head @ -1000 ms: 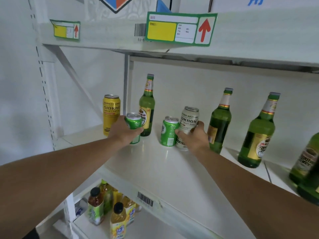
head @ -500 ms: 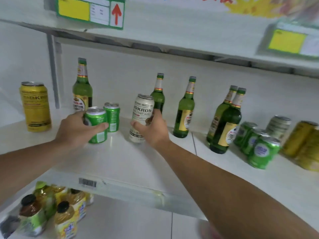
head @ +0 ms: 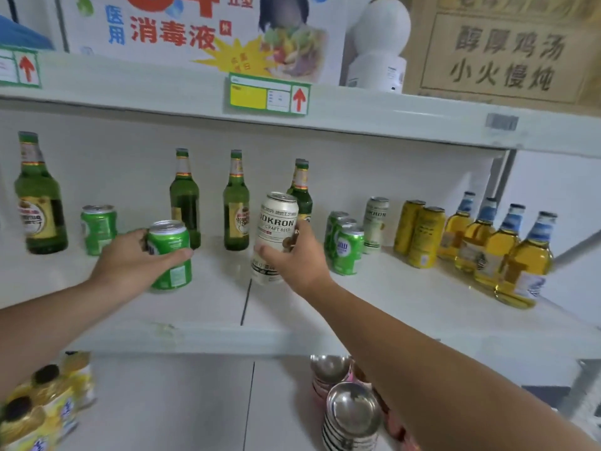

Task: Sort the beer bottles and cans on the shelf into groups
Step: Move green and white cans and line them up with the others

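White shelving fills the scene, and the middle shelf [head: 390, 307] carries the drinks. A short green can [head: 170, 255] is gripped by the left hand [head: 130, 262], low over the shelf near its front edge; whether it touches the board cannot be told. A tall white can [head: 276, 236] is enclosed by the right hand [head: 292, 258], fingers wrapped round its right side, just left of the green can cluster [head: 344, 245].

The step appears to be carrying both cans rightward to their like kinds. It would be done well if the white can were set beside the other white can [head: 375, 224], standing far behind the cluster, and the green one joined to the cluster, each kept upright and lowered clear of the green bottles [head: 235, 203] along the back.

Further right, yellow cans [head: 421, 236] and pale amber bottles [head: 500, 249] are already grouped. One more green can [head: 97, 227] stands apart at left.
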The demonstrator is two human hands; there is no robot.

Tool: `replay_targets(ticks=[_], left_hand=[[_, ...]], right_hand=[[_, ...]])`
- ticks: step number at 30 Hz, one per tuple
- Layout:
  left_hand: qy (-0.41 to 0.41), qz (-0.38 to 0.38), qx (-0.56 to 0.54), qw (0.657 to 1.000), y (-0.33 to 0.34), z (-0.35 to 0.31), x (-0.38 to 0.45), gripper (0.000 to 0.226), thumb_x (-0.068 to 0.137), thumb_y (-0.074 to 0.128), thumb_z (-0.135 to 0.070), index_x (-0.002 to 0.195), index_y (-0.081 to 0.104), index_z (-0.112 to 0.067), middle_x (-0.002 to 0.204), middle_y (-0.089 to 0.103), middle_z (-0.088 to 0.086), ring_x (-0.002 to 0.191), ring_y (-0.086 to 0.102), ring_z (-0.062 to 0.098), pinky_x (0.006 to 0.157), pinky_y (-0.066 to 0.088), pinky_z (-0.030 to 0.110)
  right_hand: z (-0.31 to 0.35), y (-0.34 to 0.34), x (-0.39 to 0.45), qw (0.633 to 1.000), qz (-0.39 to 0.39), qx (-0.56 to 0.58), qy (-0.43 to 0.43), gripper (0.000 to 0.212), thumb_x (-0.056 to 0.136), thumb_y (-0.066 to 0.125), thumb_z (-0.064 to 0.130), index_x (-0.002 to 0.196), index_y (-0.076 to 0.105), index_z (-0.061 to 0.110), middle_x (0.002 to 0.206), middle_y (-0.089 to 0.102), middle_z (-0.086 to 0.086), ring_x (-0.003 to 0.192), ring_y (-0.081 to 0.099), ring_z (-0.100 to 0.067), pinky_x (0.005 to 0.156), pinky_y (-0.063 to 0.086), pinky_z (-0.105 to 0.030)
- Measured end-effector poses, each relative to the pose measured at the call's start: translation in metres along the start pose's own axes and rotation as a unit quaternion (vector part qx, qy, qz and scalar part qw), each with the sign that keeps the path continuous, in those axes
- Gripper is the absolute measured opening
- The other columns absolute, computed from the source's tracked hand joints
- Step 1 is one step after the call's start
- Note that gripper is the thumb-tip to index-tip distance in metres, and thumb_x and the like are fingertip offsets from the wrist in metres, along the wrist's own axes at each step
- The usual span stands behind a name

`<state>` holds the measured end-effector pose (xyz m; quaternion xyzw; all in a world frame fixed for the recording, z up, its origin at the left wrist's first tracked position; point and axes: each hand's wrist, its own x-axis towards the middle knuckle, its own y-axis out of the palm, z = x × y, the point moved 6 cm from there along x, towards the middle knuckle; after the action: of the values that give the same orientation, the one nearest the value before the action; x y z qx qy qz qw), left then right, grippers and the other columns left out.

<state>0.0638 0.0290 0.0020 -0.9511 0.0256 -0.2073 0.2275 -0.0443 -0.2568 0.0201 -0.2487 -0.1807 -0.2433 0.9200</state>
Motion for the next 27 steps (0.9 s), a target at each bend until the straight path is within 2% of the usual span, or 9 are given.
replay_targets(ticks=[4, 8, 10, 12, 14, 17, 20, 25, 27], left_hand=[[-0.023, 0.013, -0.038, 0.999, 0.057, -0.039, -0.028, 0.045, 0.072, 0.098, -0.049, 0.106, 0.078, -0.029, 0.108, 0.081, -0.005, 0.102, 0.077, 0.020, 0.101, 0.059, 0.044], [-0.020, 0.071, -0.049, 0.996, 0.117, -0.076, -0.056, 0.046, 0.075, 0.096, -0.045, 0.113, 0.076, -0.028, 0.111, 0.079, -0.004, 0.105, 0.075, 0.019, 0.096, 0.058, 0.038], [-0.012, 0.097, -0.054, 0.994, 0.142, -0.091, -0.065, 0.051, 0.070, 0.097, -0.051, 0.112, 0.076, -0.029, 0.112, 0.079, -0.005, 0.106, 0.075, 0.019, 0.100, 0.059, 0.042], [-0.003, 0.117, -0.059, 0.991, 0.165, -0.107, -0.070, 0.046, 0.071, 0.097, -0.049, 0.107, 0.074, -0.033, 0.110, 0.078, -0.008, 0.107, 0.075, 0.018, 0.100, 0.059, 0.041], [0.010, 0.130, -0.063, 0.990, 0.186, -0.119, -0.072, 0.041, 0.074, 0.097, -0.043, 0.106, 0.073, -0.035, 0.110, 0.078, -0.010, 0.108, 0.074, 0.017, 0.101, 0.059, 0.040], [0.014, 0.146, -0.078, 0.986, 0.211, -0.134, -0.071, 0.047, 0.072, 0.098, -0.047, 0.111, 0.076, -0.032, 0.110, 0.080, -0.012, 0.106, 0.075, 0.014, 0.102, 0.060, 0.044], [0.027, 0.165, -0.088, 0.982, 0.232, -0.147, -0.066, 0.048, 0.076, 0.097, -0.041, 0.117, 0.075, -0.029, 0.113, 0.078, -0.010, 0.108, 0.074, 0.015, 0.103, 0.059, 0.043], [0.040, 0.179, -0.095, 0.978, 0.255, -0.161, -0.062, 0.033, 0.080, 0.095, -0.037, 0.104, 0.073, -0.031, 0.103, 0.075, -0.013, 0.098, 0.070, 0.006, 0.092, 0.055, 0.030], [0.037, 0.175, -0.092, 0.980, 0.262, -0.161, -0.062, 0.034, 0.080, 0.095, -0.038, 0.106, 0.074, -0.029, 0.103, 0.076, -0.012, 0.098, 0.071, 0.007, 0.092, 0.056, 0.031]], right_hand=[[-0.025, -0.075, -0.029, 0.999, -0.012, -0.032, 0.002, 0.061, 0.082, 0.089, 0.044, 0.129, 0.056, 0.024, 0.107, 0.071, 0.013, 0.094, 0.068, -0.004, 0.082, 0.061, -0.029], [-0.049, -0.138, -0.057, 0.997, -0.027, -0.074, 0.019, 0.060, 0.082, 0.089, 0.044, 0.127, 0.053, 0.027, 0.103, 0.067, 0.016, 0.091, 0.066, -0.001, 0.076, 0.057, -0.024], [-0.056, -0.164, -0.066, 0.994, -0.041, -0.097, 0.026, 0.061, 0.080, 0.089, 0.046, 0.127, 0.054, 0.027, 0.103, 0.069, 0.012, 0.089, 0.068, -0.005, 0.078, 0.061, -0.032], [-0.062, -0.186, -0.070, 0.991, -0.061, -0.110, 0.035, 0.059, 0.079, 0.089, 0.046, 0.124, 0.054, 0.028, 0.102, 0.069, 0.009, 0.090, 0.068, -0.009, 0.083, 0.063, -0.040], [-0.065, -0.202, -0.075, 0.989, -0.075, -0.120, 0.044, 0.062, 0.079, 0.089, 0.048, 0.126, 0.054, 0.026, 0.103, 0.069, 0.009, 0.091, 0.068, -0.010, 0.084, 0.062, -0.041], [-0.069, -0.220, -0.078, 0.985, -0.093, -0.132, 0.057, 0.061, 0.079, 0.089, 0.050, 0.123, 0.053, 0.029, 0.105, 0.070, 0.007, 0.094, 0.069, -0.013, 0.084, 0.062, -0.043], [-0.071, -0.232, -0.078, 0.983, -0.097, -0.142, 0.067, 0.062, 0.079, 0.089, 0.048, 0.126, 0.055, 0.026, 0.104, 0.071, 0.008, 0.094, 0.069, -0.012, 0.083, 0.062, -0.041], [-0.090, -0.247, -0.078, 0.982, -0.118, -0.126, 0.078, 0.064, 0.078, 0.091, 0.047, 0.127, 0.055, 0.029, 0.105, 0.071, 0.009, 0.095, 0.070, -0.011, 0.087, 0.063, -0.044], [-0.098, -0.254, -0.076, 0.982, -0.120, -0.119, 0.082, 0.064, 0.078, 0.091, 0.046, 0.128, 0.056, 0.029, 0.106, 0.071, 0.009, 0.096, 0.071, -0.012, 0.088, 0.063, -0.045]])
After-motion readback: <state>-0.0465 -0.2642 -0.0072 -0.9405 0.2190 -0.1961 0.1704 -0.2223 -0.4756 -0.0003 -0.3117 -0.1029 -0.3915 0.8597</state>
